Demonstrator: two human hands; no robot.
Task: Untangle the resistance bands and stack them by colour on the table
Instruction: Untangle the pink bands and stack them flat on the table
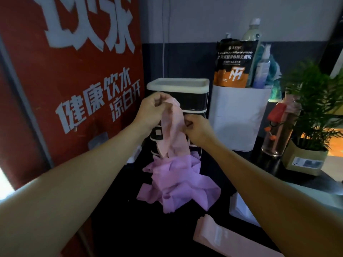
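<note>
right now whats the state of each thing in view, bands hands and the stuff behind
left hand: raised, fingers pinching the pink band's top
right hand: raised, fingers pinching the pink band's side
pink band: held up, hanging, lower end in the purple heap
purple bands: crumpled heap on the table
flat pink band: lying flat on the table
drawer box: upright, drawers shut
powder pouch: upright in white bin

A pale pink band (173,127) hangs upright, tangled below into a crumpled purple band (178,184) heap.
</note>
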